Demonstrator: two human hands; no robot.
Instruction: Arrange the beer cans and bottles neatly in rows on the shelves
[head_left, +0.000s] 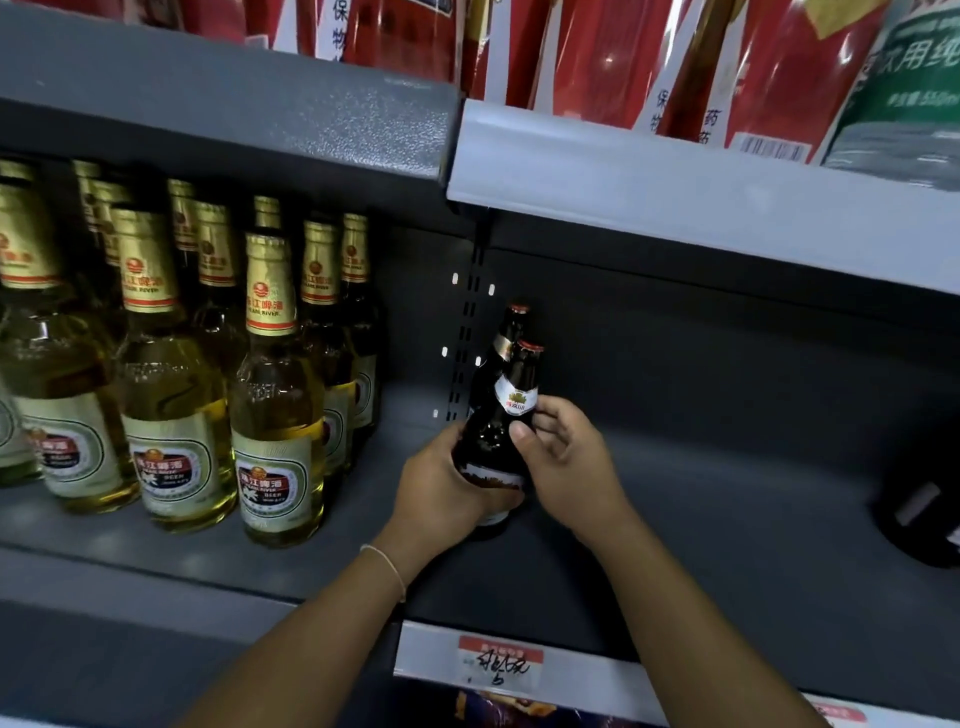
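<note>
Pale bottles (171, 374) stand rowed at left; both hands' fingers (519, 434) grip perhaps the second dark bottle (493, 441); its row is barely begun.

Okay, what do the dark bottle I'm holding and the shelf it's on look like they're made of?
The dark bottle looks like glossy brown glass: sharp highlights, with a paper-like label. The shelf appears to be grey painted metal, matte and slightly speckled, with slotted uprights behind; the coating type can't be told.
</note>
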